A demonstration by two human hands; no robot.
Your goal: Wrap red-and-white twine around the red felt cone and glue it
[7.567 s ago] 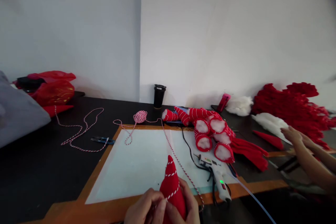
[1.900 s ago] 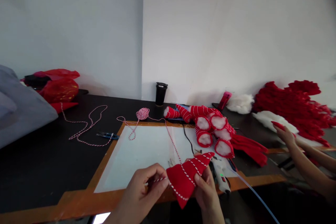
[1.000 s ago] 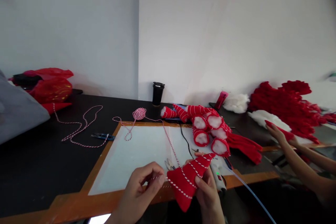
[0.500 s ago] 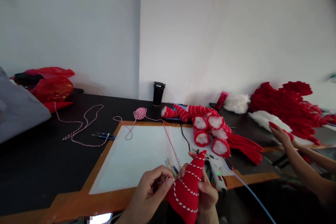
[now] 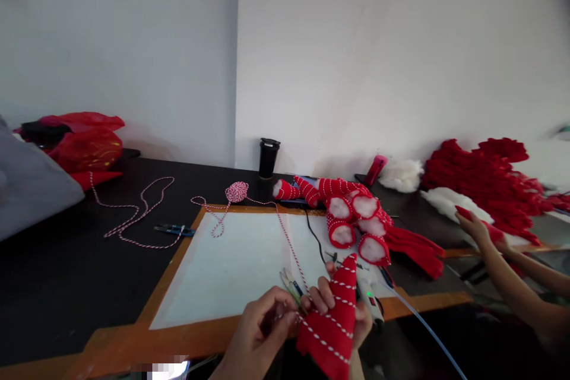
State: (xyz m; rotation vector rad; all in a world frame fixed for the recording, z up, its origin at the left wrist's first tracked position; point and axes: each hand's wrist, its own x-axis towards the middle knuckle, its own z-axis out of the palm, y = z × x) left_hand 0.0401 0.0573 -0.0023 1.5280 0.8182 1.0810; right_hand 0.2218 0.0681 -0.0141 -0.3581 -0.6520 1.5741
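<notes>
Between my two hands, low at the near edge of the mat [image 5: 214, 273], my right hand [image 5: 342, 317] is wrapped round the red felt cone [image 5: 332, 326], tip up, while my left hand [image 5: 260, 335] pinches the red-and-white cord [image 5: 287, 240] just beside its base. The cord could slacken or slide off its spiral if my left pinch eases, I judge. The scissors [image 5: 288, 282] lie just beyond my fingers, and the glue gun [image 5: 371, 303] just right of my right hand; its hot nozzle could catch my knuckles. Half a second ago the cone leaned more to the right; now it stands steeper. A co-worker's hand [image 5: 476, 227] works far to the right.
</notes>
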